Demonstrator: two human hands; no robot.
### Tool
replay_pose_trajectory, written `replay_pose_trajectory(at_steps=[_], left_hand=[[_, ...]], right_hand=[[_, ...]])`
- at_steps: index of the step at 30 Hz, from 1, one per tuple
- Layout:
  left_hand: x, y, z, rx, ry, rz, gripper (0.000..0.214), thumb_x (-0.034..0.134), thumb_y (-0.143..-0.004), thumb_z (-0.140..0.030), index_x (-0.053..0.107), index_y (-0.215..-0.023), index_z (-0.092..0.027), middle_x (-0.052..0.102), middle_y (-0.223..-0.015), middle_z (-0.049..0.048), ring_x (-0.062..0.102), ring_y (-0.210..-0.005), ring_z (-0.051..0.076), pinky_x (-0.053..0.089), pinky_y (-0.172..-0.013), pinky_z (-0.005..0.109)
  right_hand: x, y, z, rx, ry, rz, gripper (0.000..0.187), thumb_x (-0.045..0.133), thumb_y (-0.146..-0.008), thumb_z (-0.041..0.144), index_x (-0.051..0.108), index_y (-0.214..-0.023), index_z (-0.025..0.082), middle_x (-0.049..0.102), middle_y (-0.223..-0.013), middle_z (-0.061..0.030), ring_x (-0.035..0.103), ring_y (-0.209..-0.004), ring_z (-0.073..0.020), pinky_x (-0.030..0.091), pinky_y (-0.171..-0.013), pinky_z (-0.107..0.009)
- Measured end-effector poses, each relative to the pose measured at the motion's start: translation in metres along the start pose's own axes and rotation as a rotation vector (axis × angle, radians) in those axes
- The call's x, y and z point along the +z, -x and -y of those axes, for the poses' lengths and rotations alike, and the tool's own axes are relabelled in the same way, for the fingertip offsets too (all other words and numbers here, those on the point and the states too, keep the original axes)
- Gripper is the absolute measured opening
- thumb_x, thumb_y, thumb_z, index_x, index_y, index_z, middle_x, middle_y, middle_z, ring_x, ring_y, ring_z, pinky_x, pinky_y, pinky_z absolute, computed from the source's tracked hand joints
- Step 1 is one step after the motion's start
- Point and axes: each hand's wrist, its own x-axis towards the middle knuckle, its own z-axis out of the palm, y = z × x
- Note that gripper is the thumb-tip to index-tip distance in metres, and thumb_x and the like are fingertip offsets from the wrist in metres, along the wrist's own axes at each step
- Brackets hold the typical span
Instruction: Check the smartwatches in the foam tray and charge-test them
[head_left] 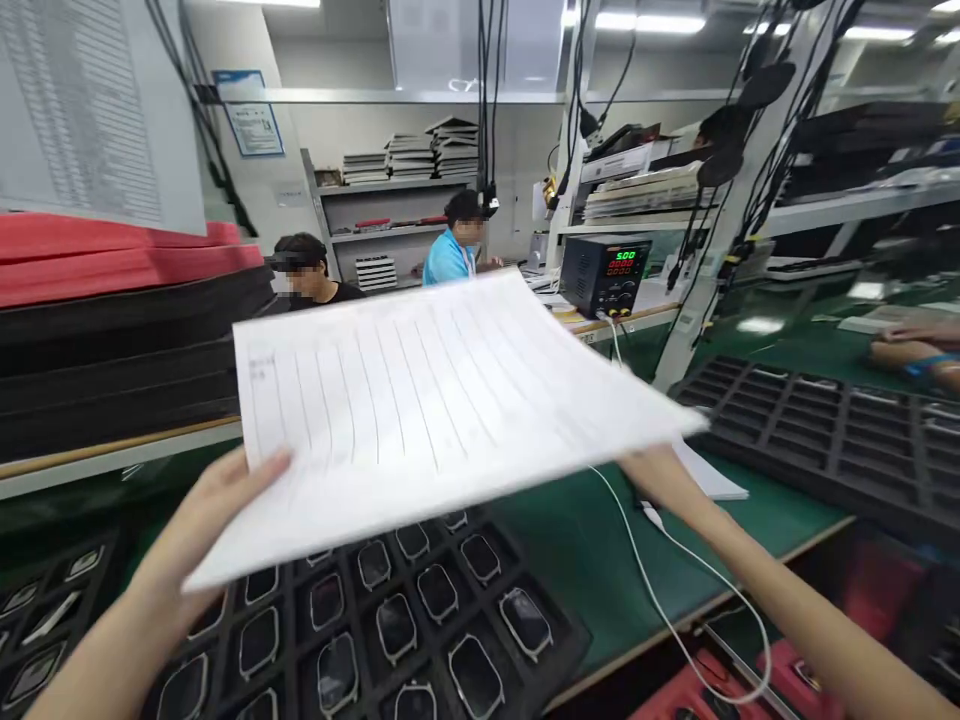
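My left hand [214, 510] grips the left edge of a white paper sheet [420, 390], its thumb lying on top. Ruled lines and a little blurred print show on the paper; whether it is one sheet or several I cannot tell. It is raised above the bench, spanning the middle of the view. My right hand [649, 470] reaches beneath the paper's right part, where its fingers are hidden. Below the paper, a black compartment tray [517, 540] holds several watch-like pieces with dark faces and silvery frames.
A second black tray [810, 420] lies to the right, near another person's hand [919, 340]. A white cable [637, 560] loops over the green bench [780, 500]. A power supply [604, 275] stands behind. Red and black foam trays [127, 320] are stacked left. Two people sit opposite.
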Motion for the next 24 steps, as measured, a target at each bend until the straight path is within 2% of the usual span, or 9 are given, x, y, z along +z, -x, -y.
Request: replay_pose_trajectory(at_steps=[4, 5, 8, 10, 13, 16, 19, 22, 24], left_hand=[[0.035, -0.077, -0.05, 0.338, -0.14, 0.004, 0.036, 0.051, -0.09, -0.028, 0.058, -0.113, -0.001, 0.07, -0.112, 0.0035, 0.058, -0.113, 0.025, 0.047, -0.098, 0.039], [0.042, -0.098, -0.06, 0.322, -0.244, 0.075, 0.035, 0.045, -0.091, -0.025, 0.057, -0.11, 0.002, 0.067, -0.116, 0.0027, 0.053, -0.118, 0.026, 0.045, -0.098, 0.039], [0.051, -0.154, -0.076, 0.278, -0.298, 0.039, 0.034, 0.029, -0.093, -0.017, 0.054, -0.1, 0.005, 0.064, -0.12, 0.0013, 0.047, -0.123, 0.018, 0.042, -0.095, 0.028], [0.05, -0.181, -0.075, 0.211, -0.316, -0.02, 0.031, 0.041, -0.092, -0.024, 0.053, -0.094, 0.005, 0.066, -0.117, 0.0026, 0.053, -0.115, 0.014, 0.047, -0.089, 0.022], [0.041, -0.2, -0.066, 0.137, -0.359, -0.105, 0.047, 0.04, -0.092, -0.041, 0.049, -0.092, 0.005, 0.068, -0.105, 0.0024, 0.062, -0.097, 0.007, 0.05, -0.084, 0.019], [0.026, -0.195, -0.057, 0.148, -0.42, -0.161, 0.062, 0.034, -0.091, -0.051, 0.043, -0.102, 0.009, 0.067, -0.104, 0.0053, 0.064, -0.091, 0.006, 0.053, -0.082, 0.025], [-0.001, -0.161, -0.044, 0.215, -0.517, -0.239, 0.075, 0.043, -0.084, -0.058, 0.04, -0.114, 0.011, 0.063, -0.113, 0.0104, 0.061, -0.105, 0.017, 0.051, -0.087, 0.037], [-0.043, -0.088, -0.011, 0.328, -0.687, -0.377, 0.082, 0.064, -0.072, -0.056, 0.038, -0.13, -0.005, 0.053, -0.132, 0.0075, 0.047, -0.124, 0.027, 0.04, -0.1, 0.047], [-0.073, -0.025, 0.02, 0.386, -0.979, -0.358, 0.067, 0.058, -0.078, -0.059, 0.042, -0.129, -0.02, 0.052, -0.134, 0.0012, 0.05, -0.122, 0.025, 0.043, -0.099, 0.047]], right_hand=[[0.022, 0.047, -0.055, 0.149, 0.206, 0.359, 0.05, 0.065, -0.074, 0.049, 0.042, -0.039, 0.022, 0.042, -0.036, -0.0015, 0.045, -0.035, -0.018, 0.031, -0.042, -0.029], [0.027, 0.057, -0.062, 0.173, 0.247, 0.437, 0.051, 0.066, -0.075, 0.046, 0.04, -0.038, 0.022, 0.044, -0.037, -0.002, 0.047, -0.036, -0.0182, 0.032, -0.043, -0.028], [0.036, 0.073, -0.072, 0.213, 0.37, 0.626, 0.05, 0.062, -0.081, 0.041, 0.04, -0.042, 0.021, 0.05, -0.043, -0.0037, 0.054, -0.044, -0.0198, 0.033, -0.047, -0.027], [0.035, 0.074, -0.074, 0.217, 0.461, 0.692, 0.049, 0.057, -0.086, 0.042, 0.042, -0.045, 0.02, 0.055, -0.049, -0.0059, 0.058, -0.05, -0.0218, 0.033, -0.048, -0.028], [0.029, 0.07, -0.07, 0.195, 0.59, 0.72, 0.043, 0.058, -0.087, 0.041, 0.049, -0.052, 0.018, 0.06, -0.06, -0.0106, 0.062, -0.06, -0.0272, 0.035, -0.05, -0.029], [0.023, 0.065, -0.055, 0.166, 0.698, 0.666, 0.034, 0.057, -0.088, 0.038, 0.058, -0.065, 0.013, 0.063, -0.074, -0.0192, 0.064, -0.072, -0.0357, 0.039, -0.055, -0.033], [0.026, 0.066, -0.031, 0.098, 0.656, 0.623, 0.035, 0.045, -0.094, 0.041, 0.063, -0.089, 0.011, 0.066, -0.087, -0.0193, 0.065, -0.08, -0.0338, 0.044, -0.062, -0.036], [0.038, 0.073, -0.01, 0.029, 0.18, 0.695, 0.039, 0.039, -0.096, 0.047, 0.059, -0.113, 0.018, 0.066, -0.103, -0.0123, 0.064, -0.092, -0.0271, 0.048, -0.078, -0.036], [0.05, 0.079, -0.001, 0.046, -0.125, 0.695, 0.044, 0.041, -0.095, 0.049, 0.053, -0.124, 0.018, 0.06, -0.119, -0.0136, 0.056, -0.11, -0.0288, 0.043, -0.093, -0.041]])
